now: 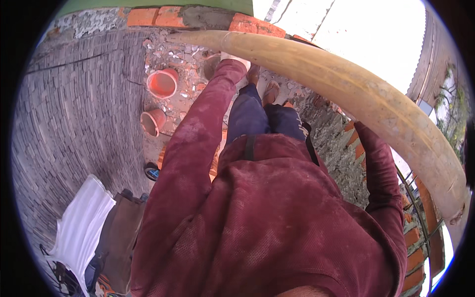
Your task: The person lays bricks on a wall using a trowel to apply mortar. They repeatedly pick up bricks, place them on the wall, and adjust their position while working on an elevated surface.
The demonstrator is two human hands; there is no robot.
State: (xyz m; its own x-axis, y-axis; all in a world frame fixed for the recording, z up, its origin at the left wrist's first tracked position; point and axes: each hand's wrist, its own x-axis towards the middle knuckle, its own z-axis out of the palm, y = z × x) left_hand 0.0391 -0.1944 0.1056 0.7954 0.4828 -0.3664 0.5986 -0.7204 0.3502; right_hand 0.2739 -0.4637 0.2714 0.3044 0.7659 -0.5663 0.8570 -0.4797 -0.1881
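1. Wooden pole (pixel 341 81): 1, long, crossing both maroon sleeves' (pixel 198 123) ends.
2. Left hand (pixel 236 59): pale-gloved, at pole; fingers hidden, grip untellable.
3. Right hand: unseen behind pole; fingers likewise untellable.
4. Step, apparently: steadying pole. Next likely needs: 2-handed control, clearing bricks (pixel 168 17).

Soft daylight lit everything, with only faint shadows. The white patch (pixel 371 44) at the top right was too bright to see well. The gray tiled wall (pixel 74 114) curved at the side, and the plants (pixel 451 101) looked blurry.
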